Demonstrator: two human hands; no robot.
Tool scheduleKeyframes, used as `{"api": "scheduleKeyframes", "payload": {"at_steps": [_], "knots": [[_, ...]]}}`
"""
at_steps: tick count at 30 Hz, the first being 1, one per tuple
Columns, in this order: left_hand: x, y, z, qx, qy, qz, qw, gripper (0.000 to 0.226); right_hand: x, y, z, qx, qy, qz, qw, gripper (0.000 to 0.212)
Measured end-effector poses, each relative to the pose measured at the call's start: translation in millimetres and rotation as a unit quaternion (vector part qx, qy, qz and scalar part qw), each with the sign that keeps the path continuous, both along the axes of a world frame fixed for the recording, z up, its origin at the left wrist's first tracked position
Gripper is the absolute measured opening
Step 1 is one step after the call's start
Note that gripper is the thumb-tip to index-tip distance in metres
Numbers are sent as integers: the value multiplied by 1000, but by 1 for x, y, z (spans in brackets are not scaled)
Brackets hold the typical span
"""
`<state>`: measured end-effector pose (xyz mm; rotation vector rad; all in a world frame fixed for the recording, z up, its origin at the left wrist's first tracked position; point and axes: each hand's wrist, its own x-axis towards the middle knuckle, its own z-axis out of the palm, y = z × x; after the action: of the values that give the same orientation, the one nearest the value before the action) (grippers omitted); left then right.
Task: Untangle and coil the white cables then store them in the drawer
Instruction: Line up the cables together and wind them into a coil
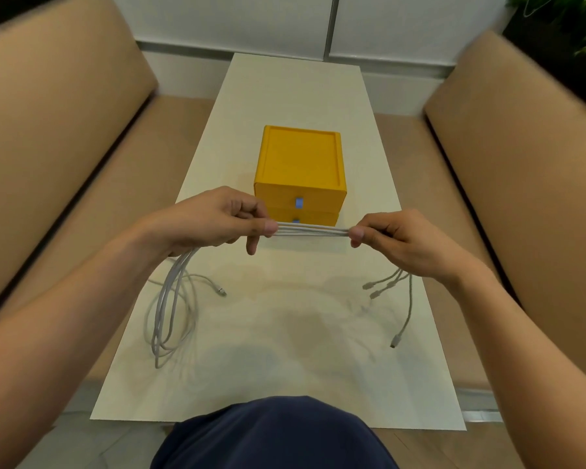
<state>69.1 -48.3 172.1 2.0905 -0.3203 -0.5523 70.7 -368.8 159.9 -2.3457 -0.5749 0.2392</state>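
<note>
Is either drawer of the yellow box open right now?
No, the top drawer and bottom drawer sit flush in the box.

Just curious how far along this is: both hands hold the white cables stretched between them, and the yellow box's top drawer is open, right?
Not quite: in the head view the top drawer is closed. The left hand and right hand do hold the cables stretched between them.

view: head | worn on head | faces forward-down | close above table (285, 350) | single view

Tan sofas (58, 106) flank a long pale table (285, 367).
</note>
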Motion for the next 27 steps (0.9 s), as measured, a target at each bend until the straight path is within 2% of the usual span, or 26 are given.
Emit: {"api": "scheduleKeyframes", "payload": {"at_steps": [3,5,10,15,21,23,27], "knots": [[1,0,-2,3,-4,6,1000,21,-1,-1,0,-30,9,26,999,42],[1,1,-4,6,-4,12,1000,20,-3,-1,0,-28,27,45,998,37],[0,-2,-6,11,-11,-4,1000,19,-2,-4,-3,40,39,19,998,15],[-2,-13,0,19,-43,-16,999,17,-2,-6,-5,82,67,0,994,17],[-3,-15,-2,27,-27,-20,999,19,-6,-7,-12,25,77,6,997,12],[-3,-15,-2,26,-25,-18,999,21,-5,-5,-12,34,90,3,995,12],[-3,-16,-3,34,-14,-25,999,24,-3,-3,-14,63,44,-30,997,9]]}}
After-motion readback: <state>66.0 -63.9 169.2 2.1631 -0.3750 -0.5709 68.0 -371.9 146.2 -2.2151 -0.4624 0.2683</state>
